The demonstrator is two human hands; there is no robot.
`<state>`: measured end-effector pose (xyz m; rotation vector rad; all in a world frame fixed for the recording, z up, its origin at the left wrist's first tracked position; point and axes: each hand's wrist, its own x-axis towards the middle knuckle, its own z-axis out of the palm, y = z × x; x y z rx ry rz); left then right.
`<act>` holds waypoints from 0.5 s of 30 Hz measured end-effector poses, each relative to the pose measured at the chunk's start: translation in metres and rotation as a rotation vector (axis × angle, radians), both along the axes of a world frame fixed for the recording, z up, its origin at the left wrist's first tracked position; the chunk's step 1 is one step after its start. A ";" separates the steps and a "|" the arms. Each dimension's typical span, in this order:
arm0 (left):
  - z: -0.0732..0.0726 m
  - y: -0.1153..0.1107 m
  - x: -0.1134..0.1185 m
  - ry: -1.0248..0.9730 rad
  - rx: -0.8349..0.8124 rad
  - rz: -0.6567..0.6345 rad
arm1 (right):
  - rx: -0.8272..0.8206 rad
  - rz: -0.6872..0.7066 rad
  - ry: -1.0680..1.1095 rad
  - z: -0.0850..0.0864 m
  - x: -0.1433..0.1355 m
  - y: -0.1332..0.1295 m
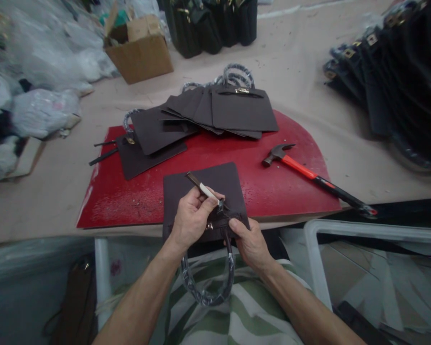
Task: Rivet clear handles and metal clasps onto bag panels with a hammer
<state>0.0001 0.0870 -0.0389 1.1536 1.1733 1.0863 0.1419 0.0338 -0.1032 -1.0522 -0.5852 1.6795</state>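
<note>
A dark brown bag panel [204,182] lies over the front edge of the red board [290,196], its plastic-wrapped handle [208,299] hanging toward my body. My left hand [194,215] pinches a narrow dark strap with a white wrap [207,191] above the panel. The strap's lower end meets the panel near a small metal clasp [209,226]. My right hand [249,237] grips the panel's near right edge, thumb on top beside the strap end, other fingers hidden beneath.
A stack of similar panels [244,112] and a claw hammer [301,168] rest on the board. Behind are a cardboard box [141,55] and dark bags [211,24]. More dark pieces [402,81] are piled right. A plastic bin [318,268] stands at the front right.
</note>
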 end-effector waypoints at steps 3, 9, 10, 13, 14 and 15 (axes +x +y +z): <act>0.001 0.000 -0.001 -0.033 -0.027 0.020 | 0.098 0.049 -0.023 -0.005 0.003 0.002; 0.002 0.001 -0.003 -0.163 -0.093 0.044 | 0.166 0.101 0.006 -0.007 0.006 0.006; 0.001 0.000 -0.003 -0.189 -0.085 0.053 | 0.153 0.099 0.012 -0.008 0.006 0.007; -0.003 -0.001 -0.003 -0.225 -0.046 0.082 | 0.110 0.104 0.013 -0.010 0.006 0.008; -0.003 -0.002 -0.002 -0.218 -0.034 0.086 | 0.105 0.108 0.010 -0.010 0.005 0.008; -0.004 -0.002 -0.002 -0.203 -0.022 0.087 | 0.102 0.113 0.006 -0.011 0.005 0.008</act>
